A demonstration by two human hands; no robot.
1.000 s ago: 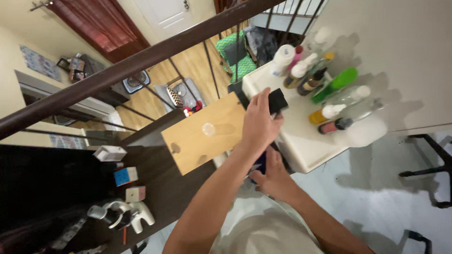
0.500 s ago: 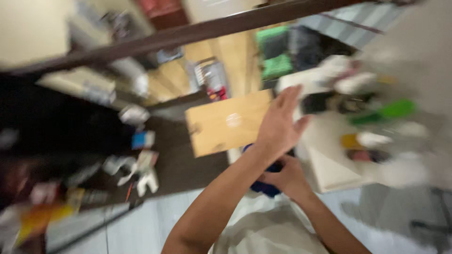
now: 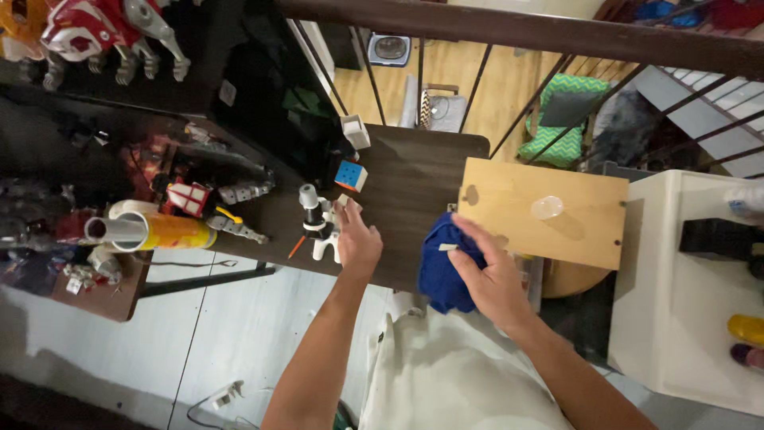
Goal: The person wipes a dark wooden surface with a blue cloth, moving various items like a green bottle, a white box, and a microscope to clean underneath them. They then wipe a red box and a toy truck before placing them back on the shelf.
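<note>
Swinging our view left: a second ago we were over the white cabinet (image 3: 676, 318) with its bottles, left hand (image 3: 356, 239) stretched out flat toward them; now the dark tabletop (image 3: 414, 175) sits mid-frame and the cabinet has slid to the right edge. The left hand has pulled back and across, and now hovers half-curled, fingers loosely spread, holding nothing, just beside the white toy figure (image 3: 318, 224) at the tabletop's near edge; touching or a hair short of it, we can't tell. The puzzle cube (image 3: 350, 175) lies a bit further in, apart from the hand. The right hand (image 3: 495, 275) was tucked under the left arm with something dark blue barely showing; now it's in plain view, closed around a bunched blue cloth (image 3: 442, 267), thumb and fingers pinching the top folds, held in the air over the gap between the dark tabletop and the light wooden board (image 3: 541, 211). So the cloth has travelled with us from the cabinet side, and our read is that work has shifted from the bottles to the toy-cluttered tabletop. A clear plastic lid (image 3: 547, 207) rests on the board, untouched. Further left: a yellow can (image 3: 171, 232) on its side, a red-and-white robot toy (image 3: 187, 197), more figures up top. Railing (image 3: 517, 36) runs across above, wooden floor below it.
</note>
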